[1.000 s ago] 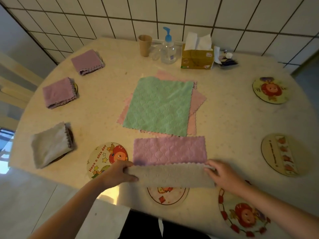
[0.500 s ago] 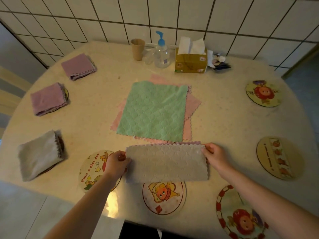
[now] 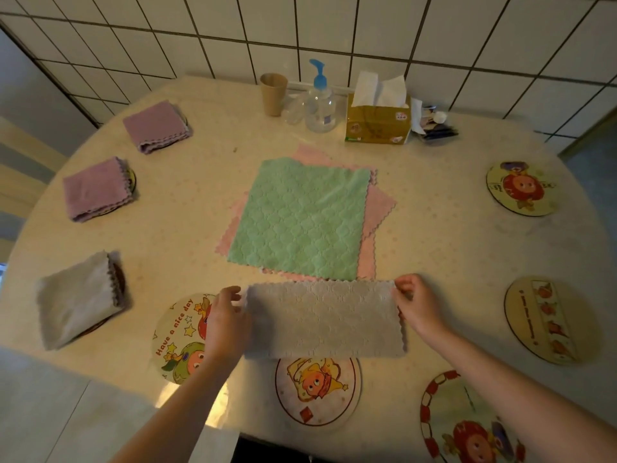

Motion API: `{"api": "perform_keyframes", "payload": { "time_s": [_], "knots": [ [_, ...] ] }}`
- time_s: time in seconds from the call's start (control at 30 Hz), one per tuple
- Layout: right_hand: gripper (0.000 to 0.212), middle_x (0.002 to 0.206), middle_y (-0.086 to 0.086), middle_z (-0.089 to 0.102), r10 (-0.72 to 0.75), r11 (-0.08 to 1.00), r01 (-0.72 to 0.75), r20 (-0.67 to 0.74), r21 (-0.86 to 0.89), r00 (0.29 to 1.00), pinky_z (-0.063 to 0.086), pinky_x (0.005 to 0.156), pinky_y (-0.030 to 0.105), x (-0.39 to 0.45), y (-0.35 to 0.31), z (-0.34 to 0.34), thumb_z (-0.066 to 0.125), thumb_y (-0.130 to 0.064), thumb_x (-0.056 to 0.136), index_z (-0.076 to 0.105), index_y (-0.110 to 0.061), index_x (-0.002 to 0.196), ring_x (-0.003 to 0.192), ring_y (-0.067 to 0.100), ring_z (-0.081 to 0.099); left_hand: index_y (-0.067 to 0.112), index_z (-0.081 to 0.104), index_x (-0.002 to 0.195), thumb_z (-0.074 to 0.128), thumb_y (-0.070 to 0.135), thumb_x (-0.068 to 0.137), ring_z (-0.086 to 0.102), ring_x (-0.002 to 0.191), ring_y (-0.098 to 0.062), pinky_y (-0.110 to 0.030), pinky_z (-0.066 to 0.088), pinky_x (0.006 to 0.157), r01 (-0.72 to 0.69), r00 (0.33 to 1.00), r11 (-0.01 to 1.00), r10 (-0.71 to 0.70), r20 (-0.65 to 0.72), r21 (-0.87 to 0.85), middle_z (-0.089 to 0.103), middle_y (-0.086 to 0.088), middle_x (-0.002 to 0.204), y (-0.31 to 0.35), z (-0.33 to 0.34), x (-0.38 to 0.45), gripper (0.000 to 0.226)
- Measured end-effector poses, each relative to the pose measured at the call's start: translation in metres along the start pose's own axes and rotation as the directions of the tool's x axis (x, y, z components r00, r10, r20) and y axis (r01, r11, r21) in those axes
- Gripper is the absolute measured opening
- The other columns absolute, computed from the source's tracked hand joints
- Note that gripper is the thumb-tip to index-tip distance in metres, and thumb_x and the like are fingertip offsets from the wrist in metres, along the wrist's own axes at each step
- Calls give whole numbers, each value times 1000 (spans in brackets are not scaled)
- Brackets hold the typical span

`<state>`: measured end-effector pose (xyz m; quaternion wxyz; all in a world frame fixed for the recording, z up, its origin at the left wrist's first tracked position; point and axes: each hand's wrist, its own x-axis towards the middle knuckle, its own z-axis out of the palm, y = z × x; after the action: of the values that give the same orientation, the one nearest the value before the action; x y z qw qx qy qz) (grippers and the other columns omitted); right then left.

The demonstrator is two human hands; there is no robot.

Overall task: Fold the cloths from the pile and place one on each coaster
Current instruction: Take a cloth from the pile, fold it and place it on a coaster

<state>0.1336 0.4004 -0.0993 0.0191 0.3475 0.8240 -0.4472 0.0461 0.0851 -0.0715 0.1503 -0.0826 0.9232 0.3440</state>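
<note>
Along the left edge of the table [image 3: 434, 248] three coasters are already served: a folded purple cloth [image 3: 156, 127] farthest back, a second purple one [image 3: 95, 188] in front of it, and a folded grey one [image 3: 78, 299] nearest the person, each covering most of its coaster so only a dark rim peeps out. Next comes the bare "Have a nice day" coaster [image 3: 177, 335], the closest free spot and a likely home for the piece in hand. The left hand [image 3: 227, 322] rests at the short left end of the grey cloth [image 3: 324, 319], fingers loosely spread and apparently pinning it rather than pinching; its grip looks open. That cloth lies folded once into a long strip, just in front of the pile, overlapping the top of another coaster [image 3: 317, 389]. Behind it the pile shows a green cloth [image 3: 300, 218] over pink ones [image 3: 379, 208], laid flat for easy taking. The right hand [image 3: 417, 305] pinches the strip's far right corner in a narrow grip, probably ready to carry it across for the second fold. Four coasters on the right remain bare.
</note>
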Motion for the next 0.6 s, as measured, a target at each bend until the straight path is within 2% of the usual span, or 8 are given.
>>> {"api": "perform_keyframes", "payload": {
  "time_s": [0.07,0.13,0.23,0.3,0.37,0.4,0.53,0.6],
  "knots": [
    [25,105,3,55,-123,987,118,-33,-110,992,43,69,15,-13,-5,-1,61,-9,87,52,-10,111,89,13,56,15,55,125,60,7,86,49,115,-20,-38,46,95,-299,953,939,301,11,172,53,-1,125,-3,2,-19,41],
    [31,114,4,49,-328,907,304,-36,-292,944,46,77,23,-30,-8,0,60,-6,85,51,-11,114,100,15,51,16,56,127,62,13,83,42,124,-18,-41,42,104,-572,815,800,530,232,180,50,1,131,-5,10,-39,44],
    [28,120,-1,44,-504,762,526,163,-379,848,40,83,18,-60,-13,6,56,-4,86,55,-14,112,111,13,43,32,29,147,46,49,89,0,148,-18,-40,9,120,-747,627,626,553,549,222,14,13,159,-13,28,-61,63],
    [34,120,-6,43,-559,646,662,355,-379,749,44,88,20,-81,-8,13,59,-4,83,55,-19,113,112,10,42,35,14,152,40,57,89,-14,147,-22,-44,-3,119,-809,572,505,552,607,302,-4,12,161,-23,41,-70,72],
    [52,118,-9,45,-573,508,770,516,-386,637,50,91,25,-95,6,16,72,0,68,55,-22,113,112,9,41,31,14,153,40,60,87,-5,147,-28,-49,3,118,-831,553,416,546,629,370,5,7,162,-32,48,-75,76],
    [62,119,-9,46,-545,456,786,568,-416,617,51,92,26,-98,14,14,76,1,60,54,-22,114,113,9,39,30,14,153,41,62,86,1,147,-28,-47,9,114,-826,563,391,545,621,405,11,5,161,-36,47,-75,79],
    [86,132,-5,38,-411,413,775,662,-478,627,51,92,25,-95,40,-3,72,10,58,41,-23,132,122,15,38,28,11,153,41,64,88,17,145,-32,-44,8,110,-819,569,326,560,602,472,16,3,160,-57,35,-68,81],
    [94,133,-4,35,-410,361,797,686,-484,601,49,93,24,-93,41,-7,71,13,54,38,-22,134,123,15,37,28,10,153,36,63,91,14,146,-29,-42,4,112,-800,592,319,562,578,508,14,4,161,-68,25,-67,76]
  ]
}}
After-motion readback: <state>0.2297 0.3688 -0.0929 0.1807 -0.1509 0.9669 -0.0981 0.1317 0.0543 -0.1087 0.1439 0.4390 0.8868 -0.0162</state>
